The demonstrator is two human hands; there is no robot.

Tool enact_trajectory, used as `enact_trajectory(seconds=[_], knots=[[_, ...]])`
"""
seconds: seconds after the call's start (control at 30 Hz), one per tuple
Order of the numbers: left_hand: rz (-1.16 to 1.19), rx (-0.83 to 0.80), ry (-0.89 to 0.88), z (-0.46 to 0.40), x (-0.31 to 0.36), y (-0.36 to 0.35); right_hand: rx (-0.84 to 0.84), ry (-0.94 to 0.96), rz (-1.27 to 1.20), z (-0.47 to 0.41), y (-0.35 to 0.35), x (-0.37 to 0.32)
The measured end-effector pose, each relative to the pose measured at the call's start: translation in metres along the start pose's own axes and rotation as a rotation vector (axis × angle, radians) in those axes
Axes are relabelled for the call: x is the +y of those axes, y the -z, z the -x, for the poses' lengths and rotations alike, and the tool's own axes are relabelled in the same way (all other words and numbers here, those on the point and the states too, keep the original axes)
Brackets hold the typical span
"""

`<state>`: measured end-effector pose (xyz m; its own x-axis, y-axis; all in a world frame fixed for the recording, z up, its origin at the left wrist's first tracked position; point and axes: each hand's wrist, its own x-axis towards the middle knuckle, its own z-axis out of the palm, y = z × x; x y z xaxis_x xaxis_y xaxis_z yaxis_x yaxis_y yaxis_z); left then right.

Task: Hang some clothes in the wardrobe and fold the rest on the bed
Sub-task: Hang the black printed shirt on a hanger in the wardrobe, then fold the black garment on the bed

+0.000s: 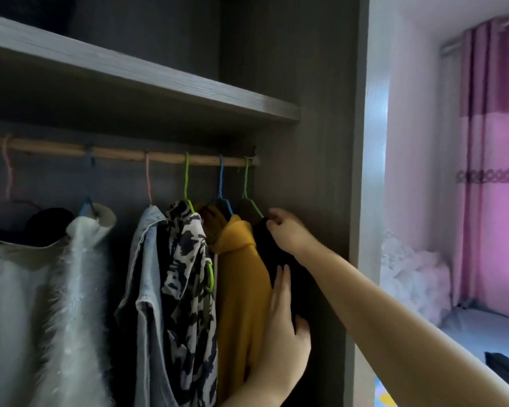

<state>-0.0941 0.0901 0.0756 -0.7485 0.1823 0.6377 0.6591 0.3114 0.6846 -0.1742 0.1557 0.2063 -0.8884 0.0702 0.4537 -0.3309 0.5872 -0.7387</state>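
My right hand [282, 227] pinches the black garment [279, 259] at its shoulder, mid-frame, while my left hand [285, 318], fingers spread, presses it lower down.

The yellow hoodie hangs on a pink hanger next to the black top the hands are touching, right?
Not quite. The head view shows the yellow hoodie on a blue hanger, not pink. It does hang beside the black top that both hands touch.

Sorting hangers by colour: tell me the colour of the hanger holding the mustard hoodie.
Blue hanger, seen in the head view, holding the mustard hoodie.
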Motion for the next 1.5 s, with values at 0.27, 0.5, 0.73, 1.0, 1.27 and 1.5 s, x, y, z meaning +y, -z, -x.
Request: enact_trajectory(seconds=[0.27,0.5,0.73,1.0,1.27,1.5], knots=[[0.328,0.314,-0.198,0.025,0.022,0.018,0.265,0.568,0.189,0.146,0.042,0.027],[0.175,0.126,-0.404,0.049,0.079,-0.058,0.428,0.415,0.280,0.219,0.107,0.091],[0.140,-0.147,-0.339,0.099,0.115,-0.203,0.297,0.061,0.634,0.309,0.198,0.206],[0.186,-0.527,-0.307,0.189,0.144,-0.380,0.090,-0.497,0.796,0.470,0.308,0.345],[0.231,-0.850,-0.125,0.238,0.139,-0.513,0.103,-0.886,0.718,0.575,0.384,0.427],[0.218,-1.027,-0.019,0.240,0.114,-0.617,0.025,-1.121,0.633,0.598,0.420,0.504]])
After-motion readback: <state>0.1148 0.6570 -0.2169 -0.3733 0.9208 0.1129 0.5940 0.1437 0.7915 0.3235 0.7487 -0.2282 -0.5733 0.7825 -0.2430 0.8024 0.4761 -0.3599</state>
